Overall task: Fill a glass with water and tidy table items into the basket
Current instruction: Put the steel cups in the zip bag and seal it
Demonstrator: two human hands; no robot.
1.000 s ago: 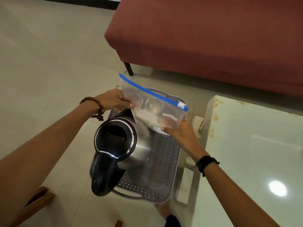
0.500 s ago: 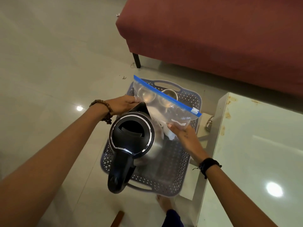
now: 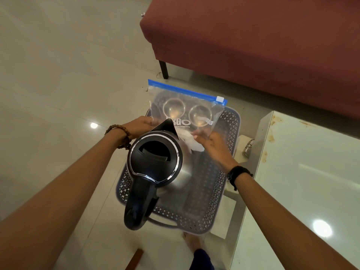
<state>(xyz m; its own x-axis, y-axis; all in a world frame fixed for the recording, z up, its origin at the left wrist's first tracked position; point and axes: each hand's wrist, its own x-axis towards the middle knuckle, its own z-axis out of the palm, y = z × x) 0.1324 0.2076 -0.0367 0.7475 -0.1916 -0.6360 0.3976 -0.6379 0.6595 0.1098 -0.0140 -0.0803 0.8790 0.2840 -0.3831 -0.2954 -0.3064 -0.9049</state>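
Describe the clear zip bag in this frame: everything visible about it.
The zip bag is clear, soft plastic with a blue closure strip and a white slider tab along its top edge, plus faint printed lettering low down. Two round shapes show through it; whether they are inside or behind is unclear. It is held roughly upright over the far end of the grey perforated basket, the left hand pinching its lower left edge, the right hand its lower right. The kettle spout overlaps its bottom.

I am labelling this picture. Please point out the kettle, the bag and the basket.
kettle point(image 3: 154, 155): head view, black lid.
bag point(image 3: 187, 96): head view, blue zip strip.
basket point(image 3: 219, 191): head view, right wall.
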